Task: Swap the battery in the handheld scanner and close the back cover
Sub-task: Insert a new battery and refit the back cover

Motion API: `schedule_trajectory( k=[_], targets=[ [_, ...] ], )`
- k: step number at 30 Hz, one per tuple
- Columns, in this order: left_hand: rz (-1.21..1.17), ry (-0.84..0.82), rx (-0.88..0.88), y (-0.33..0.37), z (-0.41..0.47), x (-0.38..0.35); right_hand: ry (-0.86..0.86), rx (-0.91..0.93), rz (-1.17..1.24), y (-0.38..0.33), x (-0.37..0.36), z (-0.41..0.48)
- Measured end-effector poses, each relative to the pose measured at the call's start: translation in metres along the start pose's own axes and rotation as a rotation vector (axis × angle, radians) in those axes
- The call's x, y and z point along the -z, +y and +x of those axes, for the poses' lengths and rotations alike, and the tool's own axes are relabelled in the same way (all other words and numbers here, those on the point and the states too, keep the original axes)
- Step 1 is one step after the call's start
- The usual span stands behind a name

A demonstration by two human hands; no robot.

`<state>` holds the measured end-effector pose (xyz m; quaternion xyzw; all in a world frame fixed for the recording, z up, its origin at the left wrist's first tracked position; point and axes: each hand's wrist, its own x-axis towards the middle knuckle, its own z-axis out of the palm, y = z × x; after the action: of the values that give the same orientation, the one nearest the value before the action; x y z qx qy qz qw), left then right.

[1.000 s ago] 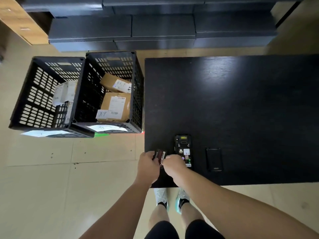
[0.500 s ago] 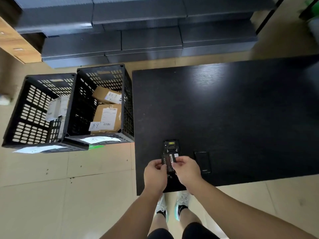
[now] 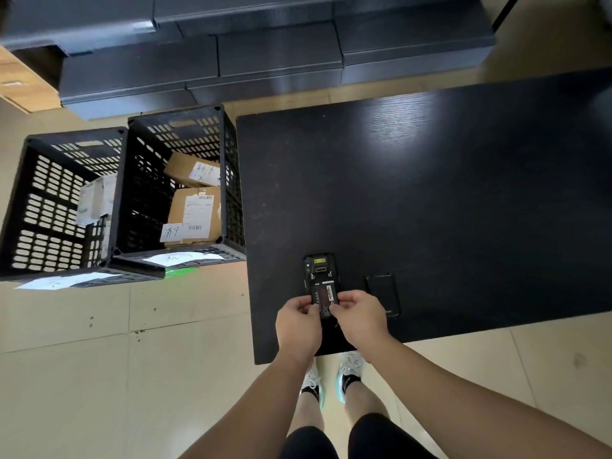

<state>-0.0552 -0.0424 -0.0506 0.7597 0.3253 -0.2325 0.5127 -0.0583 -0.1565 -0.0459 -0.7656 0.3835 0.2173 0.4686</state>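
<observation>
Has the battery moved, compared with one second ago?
Yes. It was left of the scanner, at the table edge; now the battery lies over the scanner's open back, nearer the cover, in both hands.

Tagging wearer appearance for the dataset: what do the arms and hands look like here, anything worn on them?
Both forearms are bare, with no sleeves in view. The left hand and right hand wear no gloves; no watch, ring or wristband is visible. Lower down, the person wears dark shorts, dark ankle socks and white trainers with teal edges.
</observation>
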Motion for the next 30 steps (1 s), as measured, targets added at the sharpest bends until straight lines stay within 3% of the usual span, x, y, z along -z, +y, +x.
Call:
schedule_trajectory(
  k=[30],
  targets=[
    [0.139, 0.184, -0.077, 0.001, 0.002, -0.013, 0.065, -0.007, 0.066, 0.005, -0.011, 0.012]
  ],
)
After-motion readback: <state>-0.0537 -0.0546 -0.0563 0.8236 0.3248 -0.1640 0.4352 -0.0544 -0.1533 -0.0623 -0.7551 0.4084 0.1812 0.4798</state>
